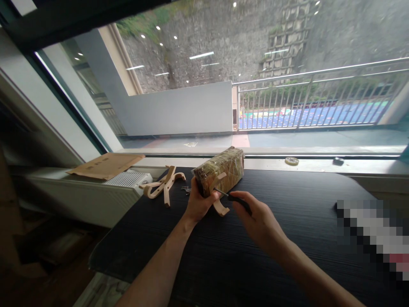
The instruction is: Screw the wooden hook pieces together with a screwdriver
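My left hand (200, 204) is closed around the near end of a brownish-green block wrapped in clear plastic (227, 165). Its thumb presses a curved light-wood piece (220, 209) against the block. A screwdriver (240, 201) with a black handle is in my right hand (255, 213), its metal shaft pointing left at the wooden piece near my left thumb. Whether the tip sits in a screw is too small to tell. Left of the block, several loose screws (185, 190) lie on the dark table beside more curved wooden pieces (166, 186).
The dark wood-grain table (313, 204) stands against a window sill (268, 164). On the sill are a tape roll (292, 161) and a small dark object (338, 161). Brown cardboard (107, 165) lies on a white radiator (128, 181) at left. A blurred-out item (373, 234) is at right.
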The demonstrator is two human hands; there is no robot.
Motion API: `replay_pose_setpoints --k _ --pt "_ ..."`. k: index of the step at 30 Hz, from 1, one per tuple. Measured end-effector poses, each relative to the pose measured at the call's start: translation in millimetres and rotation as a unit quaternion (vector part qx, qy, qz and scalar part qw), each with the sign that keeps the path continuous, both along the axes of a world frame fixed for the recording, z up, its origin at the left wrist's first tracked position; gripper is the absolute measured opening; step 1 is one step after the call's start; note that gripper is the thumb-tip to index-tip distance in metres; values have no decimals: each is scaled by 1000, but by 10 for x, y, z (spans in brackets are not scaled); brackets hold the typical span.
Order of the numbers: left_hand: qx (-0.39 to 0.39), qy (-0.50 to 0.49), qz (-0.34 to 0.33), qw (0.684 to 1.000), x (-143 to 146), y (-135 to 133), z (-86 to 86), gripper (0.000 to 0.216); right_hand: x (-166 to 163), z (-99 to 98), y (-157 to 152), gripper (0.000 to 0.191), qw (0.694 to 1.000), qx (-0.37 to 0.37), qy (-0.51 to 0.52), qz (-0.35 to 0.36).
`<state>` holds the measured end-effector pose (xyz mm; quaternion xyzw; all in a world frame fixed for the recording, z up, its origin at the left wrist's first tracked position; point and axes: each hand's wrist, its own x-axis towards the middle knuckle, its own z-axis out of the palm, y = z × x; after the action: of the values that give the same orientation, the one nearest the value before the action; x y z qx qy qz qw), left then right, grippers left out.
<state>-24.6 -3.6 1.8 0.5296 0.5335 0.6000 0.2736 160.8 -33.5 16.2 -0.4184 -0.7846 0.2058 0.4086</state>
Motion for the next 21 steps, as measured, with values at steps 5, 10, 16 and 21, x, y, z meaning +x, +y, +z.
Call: replay_pose_setpoints --k 5,10,16,21 --pt "14 15 -8 1000 -22 8 -32 61 41 65 -11 31 989 98 -115 -12" --pt "15 16 -15 1000 -45 28 -75 65 84 89 17 34 945 252 -206 15" --pt "19 17 -15 1000 -47 35 -83 62 37 5 33 30 988 133 -81 16" --pt "12 15 -12 1000 -43 29 -77 65 10 3 12 28 1000 1 -21 -10"
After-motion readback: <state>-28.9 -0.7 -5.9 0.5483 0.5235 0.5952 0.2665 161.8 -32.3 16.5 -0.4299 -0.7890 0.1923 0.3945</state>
